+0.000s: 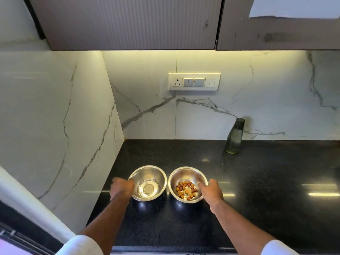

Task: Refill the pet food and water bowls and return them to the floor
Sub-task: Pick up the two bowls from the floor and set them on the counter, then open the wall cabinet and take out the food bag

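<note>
Two round stainless-steel bowls stand side by side on the black speckled stone counter (257,181). Water bowl (149,173): left hand (122,187) grips its near-left rim. Kibble bowl (185,174): right hand (211,190) grips its right rim. Dark capped bottle (234,137): beyond the right hand.

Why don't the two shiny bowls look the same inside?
The left bowl holds only clear water, so its shiny bottom shows through; the right bowl holds brown food pieces. The left hand touches the left bowl's rim, while the right hand reaches the right bowl's rim. Both are round steel bowls of similar size, side by side on the black counter.
</note>
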A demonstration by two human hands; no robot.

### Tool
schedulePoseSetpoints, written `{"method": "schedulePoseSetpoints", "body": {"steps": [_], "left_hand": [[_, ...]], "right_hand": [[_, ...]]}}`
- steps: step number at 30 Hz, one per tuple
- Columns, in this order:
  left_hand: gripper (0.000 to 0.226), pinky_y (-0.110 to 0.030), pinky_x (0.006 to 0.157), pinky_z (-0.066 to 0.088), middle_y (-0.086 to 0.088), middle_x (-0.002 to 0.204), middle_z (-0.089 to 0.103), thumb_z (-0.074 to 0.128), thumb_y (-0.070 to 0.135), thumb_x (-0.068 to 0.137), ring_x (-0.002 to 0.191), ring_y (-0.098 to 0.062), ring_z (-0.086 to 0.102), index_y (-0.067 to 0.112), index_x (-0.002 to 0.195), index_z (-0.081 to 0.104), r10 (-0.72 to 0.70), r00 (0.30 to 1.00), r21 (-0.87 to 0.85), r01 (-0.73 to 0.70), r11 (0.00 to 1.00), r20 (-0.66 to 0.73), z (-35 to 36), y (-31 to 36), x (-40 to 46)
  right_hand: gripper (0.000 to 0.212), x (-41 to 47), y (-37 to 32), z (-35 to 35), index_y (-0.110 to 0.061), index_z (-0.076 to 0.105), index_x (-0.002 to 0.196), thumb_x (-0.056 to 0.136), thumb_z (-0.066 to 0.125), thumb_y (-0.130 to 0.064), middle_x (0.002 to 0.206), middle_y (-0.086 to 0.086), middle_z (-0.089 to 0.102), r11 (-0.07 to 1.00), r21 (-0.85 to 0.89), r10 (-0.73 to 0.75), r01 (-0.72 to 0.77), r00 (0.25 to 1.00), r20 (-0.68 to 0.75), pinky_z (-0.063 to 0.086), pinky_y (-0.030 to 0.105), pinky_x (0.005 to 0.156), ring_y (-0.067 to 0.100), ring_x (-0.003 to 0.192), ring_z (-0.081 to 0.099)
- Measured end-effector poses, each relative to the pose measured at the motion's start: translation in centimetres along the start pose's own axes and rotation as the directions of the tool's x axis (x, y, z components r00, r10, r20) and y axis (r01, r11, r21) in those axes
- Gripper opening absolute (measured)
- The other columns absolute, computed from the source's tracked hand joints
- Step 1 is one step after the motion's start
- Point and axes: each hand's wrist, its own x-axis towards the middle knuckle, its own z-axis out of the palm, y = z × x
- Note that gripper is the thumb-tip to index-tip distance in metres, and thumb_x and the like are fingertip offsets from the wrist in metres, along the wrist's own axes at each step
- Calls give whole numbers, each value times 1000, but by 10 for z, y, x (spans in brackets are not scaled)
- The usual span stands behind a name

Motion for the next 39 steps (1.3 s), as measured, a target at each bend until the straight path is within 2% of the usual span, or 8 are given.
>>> {"method": "schedulePoseSetpoints", "body": {"steps": [8, 13, 16, 21, 27, 33, 37, 39], "left_hand": [[63, -54, 105, 51, -17, 146, 54, 69, 35, 95, 133, -38, 54, 10, 147, 43, 276, 959, 40, -274, 961, -70, -24, 60, -16], [65, -51, 113, 44, -14, 152, 48, 68, 36, 96, 141, -33, 46, 13, 150, 41, 522, 837, 110, -511, 853, -164, -44, 113, -42], [66, -48, 117, 38, -12, 155, 45, 68, 34, 96, 145, -31, 42, 13, 151, 40, 652, 723, 127, -642, 756, -228, -62, 147, -59], [70, -48, 119, 35, -8, 154, 44, 72, 36, 92, 143, -30, 43, 18, 151, 37, 786, 503, 150, -800, 581, -359, -97, 208, -89], [66, -45, 113, 42, -5, 149, 50, 71, 38, 90, 136, -28, 48, 24, 147, 41, 840, 260, 322, -837, 441, -476, -146, 271, -120], [70, -45, 107, 46, -10, 143, 53, 76, 31, 85, 130, -32, 50, 19, 148, 46, 848, 189, 394, -821, 413, -495, -165, 285, -129], [75, -45, 114, 42, -9, 153, 46, 76, 29, 85, 140, -32, 43, 20, 151, 42, 873, 172, 423, -821, 383, -457, -178, 300, -134], [76, -47, 115, 41, -9, 156, 42, 75, 30, 86, 143, -33, 40, 22, 152, 40, 880, 189, 417, -824, 384, -436, -181, 303, -137]], "right_hand": [[81, -2, -72, -29, -19, 27, 160, 94, 67, -45, 165, 7, 32, 935, -161, -329, 315, 942, -66, 39, 48, 116, 31, 150, 33], [85, -10, -135, -46, -21, 20, 162, 96, 64, -48, 169, 6, 20, 821, -258, -548, 509, 830, -107, 30, 47, 123, 27, 156, 18], [85, -21, -178, -60, -21, 18, 162, 96, 64, -46, 170, 6, 18, 689, -332, -710, 645, 692, -129, 27, 45, 123, 26, 157, 15], [87, -53, -247, -85, -21, 23, 162, 93, 68, -47, 168, 5, 25, 374, -491, -927, 787, 318, -197, 30, 43, 122, 27, 155, 23], [81, -93, -321, -114, -15, 37, 156, 89, 74, -43, 152, 10, 51, 283, -543, -936, 791, 105, -336, 47, 43, 107, 32, 139, 47], [68, -104, -331, -109, -16, 46, 144, 86, 76, -36, 127, 7, 67, 477, -313, -819, 821, 286, -497, 55, 41, 86, 33, 112, 62], [56, -116, -355, -107, -15, 41, 126, 87, 77, -30, 126, 11, 65, 647, 222, -573, 730, 657, -490, 50, 37, 86, 35, 108, 65], [47, -118, -366, -106, -20, 39, 113, 86, 78, -21, 116, 12, 69, 523, 619, -452, 585, 807, -381, 51, 41, 86, 31, 98, 65]]}}
